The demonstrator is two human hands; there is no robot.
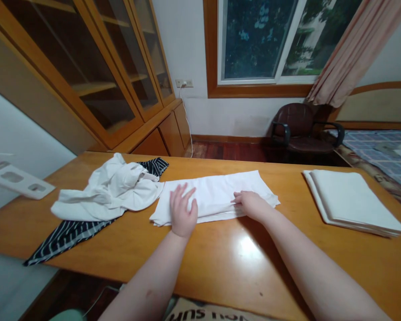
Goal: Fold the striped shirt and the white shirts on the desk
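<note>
A white cloth (217, 189) lies folded into a long strip across the middle of the wooden table. My left hand (183, 209) rests flat on its left part, fingers spread. My right hand (250, 204) is at the near edge toward the right end, fingers bent down against the layers; whether they pinch the fabric is hard to see. Left of the strip sits a crumpled white cloth (110, 189), on top of a black cloth with white stripes (75, 236). A neatly folded white stack (356, 198) lies at the right.
The wooden table (207, 258) spans the view. A white slotted object (20, 180) juts in at its left edge. Beyond stand a glass-door cabinet (120, 67), a brown armchair (300, 127) and a bed (384, 149). A white cord (186, 116) hangs from a wall socket.
</note>
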